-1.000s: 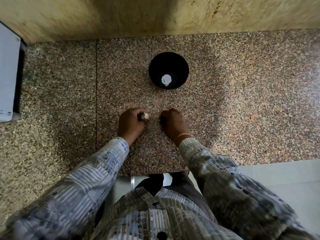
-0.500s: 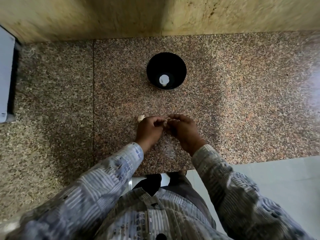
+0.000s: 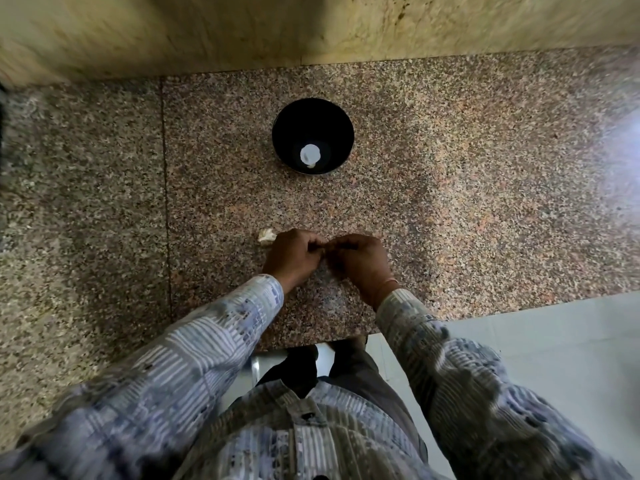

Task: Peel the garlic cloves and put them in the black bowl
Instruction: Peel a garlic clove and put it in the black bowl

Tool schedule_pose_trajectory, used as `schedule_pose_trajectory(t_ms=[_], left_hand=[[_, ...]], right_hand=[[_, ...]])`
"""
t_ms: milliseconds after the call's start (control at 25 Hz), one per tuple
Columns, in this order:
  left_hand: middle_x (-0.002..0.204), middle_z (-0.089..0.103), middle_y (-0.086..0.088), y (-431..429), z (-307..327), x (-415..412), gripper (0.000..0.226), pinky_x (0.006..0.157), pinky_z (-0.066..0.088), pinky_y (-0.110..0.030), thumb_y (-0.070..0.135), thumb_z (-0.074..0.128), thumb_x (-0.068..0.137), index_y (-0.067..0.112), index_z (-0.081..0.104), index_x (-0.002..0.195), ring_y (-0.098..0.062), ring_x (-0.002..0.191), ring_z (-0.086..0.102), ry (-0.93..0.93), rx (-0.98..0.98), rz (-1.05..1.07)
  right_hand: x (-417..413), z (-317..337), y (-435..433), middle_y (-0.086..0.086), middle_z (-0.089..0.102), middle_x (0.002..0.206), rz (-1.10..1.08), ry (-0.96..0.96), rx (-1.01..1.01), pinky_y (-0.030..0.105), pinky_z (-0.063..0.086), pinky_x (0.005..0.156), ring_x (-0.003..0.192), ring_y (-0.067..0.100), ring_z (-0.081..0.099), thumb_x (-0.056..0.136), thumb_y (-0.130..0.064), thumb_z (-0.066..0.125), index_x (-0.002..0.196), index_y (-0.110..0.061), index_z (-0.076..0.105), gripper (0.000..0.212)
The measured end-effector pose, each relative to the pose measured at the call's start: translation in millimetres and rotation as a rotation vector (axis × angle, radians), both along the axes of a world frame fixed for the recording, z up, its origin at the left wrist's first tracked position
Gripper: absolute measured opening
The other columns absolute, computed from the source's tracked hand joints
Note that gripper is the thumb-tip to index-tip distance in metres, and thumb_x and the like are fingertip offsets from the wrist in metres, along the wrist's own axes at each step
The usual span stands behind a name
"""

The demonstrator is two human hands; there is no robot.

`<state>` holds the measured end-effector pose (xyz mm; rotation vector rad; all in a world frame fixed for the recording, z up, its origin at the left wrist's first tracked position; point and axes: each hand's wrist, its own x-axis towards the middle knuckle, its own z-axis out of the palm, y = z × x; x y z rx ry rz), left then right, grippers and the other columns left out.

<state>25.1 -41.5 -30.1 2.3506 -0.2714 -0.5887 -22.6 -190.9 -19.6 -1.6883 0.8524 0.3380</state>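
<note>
The black bowl (image 3: 282,133) stands on the granite counter, well beyond my hands. A white patch (image 3: 309,155) shows in its bottom; I cannot tell whether it is a clove or glare. My left hand (image 3: 293,255) and my right hand (image 3: 362,259) meet fingertip to fingertip low over the counter. Their fingers are curled and pinch a small garlic clove between them, which is almost wholly hidden. A pale piece of garlic (image 3: 266,236) lies on the counter, touching the far left side of my left hand.
The speckled granite counter (image 3: 485,202) runs back to a beige stone wall (image 3: 381,26). A seam (image 3: 166,202) crosses the counter on the left. The counter's front edge is just behind my wrists, with pale floor (image 3: 554,341) below on the right.
My hands, apart a second ago, have come together at the fingertips. The garlic that my left hand held then now lies on the counter beside that hand.
</note>
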Motion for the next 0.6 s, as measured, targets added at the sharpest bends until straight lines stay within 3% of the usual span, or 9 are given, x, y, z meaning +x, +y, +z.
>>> schedule_pose_trajectory(t_ms=[120,200,360,600], left_hand=[[0.086,0.073,-0.006,-6,-4,-4,0.004,0.071,0.052,-0.033,0.016,0.072,0.082,0.015,0.074,0.085,-0.028,0.082,0.07,-0.196,0.187,-0.172],[0.083,0.071,-0.008,-8,-5,-7,0.002,0.069,0.052,-0.036,0.014,0.073,0.079,0.014,0.071,0.079,-0.032,0.08,0.068,-0.24,0.23,-0.171],[0.08,0.071,-0.011,-7,-2,-6,0.012,0.068,0.052,-0.035,0.016,0.065,0.081,0.013,0.076,0.079,-0.034,0.076,0.068,-0.267,0.131,-0.146],[0.084,0.073,-0.011,-6,0,-1,0.029,0.073,0.058,-0.041,0.025,0.053,0.076,0.011,0.079,0.08,-0.034,0.079,0.069,-0.215,0.143,-0.19]], right_hand=[[11,1,-6,-0.006,0.073,0.074,0.394,-0.027,-0.339,0.019,0.054,0.06,0.064,0.008,0.069,0.09,-0.018,0.073,0.087,-0.022,0.078,0.007],[18,5,-10,-0.011,0.071,0.078,0.544,-0.034,-0.42,0.017,0.049,0.064,0.069,0.002,0.065,0.092,-0.025,0.073,0.086,-0.026,0.079,0.008],[33,9,-21,-0.007,0.077,0.09,0.577,0.016,-0.408,0.024,0.056,0.08,0.08,0.009,0.07,0.088,-0.029,0.078,0.088,-0.027,0.081,0.003],[42,10,-24,-0.003,0.079,0.09,0.553,0.094,-0.408,0.026,0.059,0.082,0.082,0.012,0.072,0.084,-0.025,0.081,0.088,-0.025,0.083,0.004]])
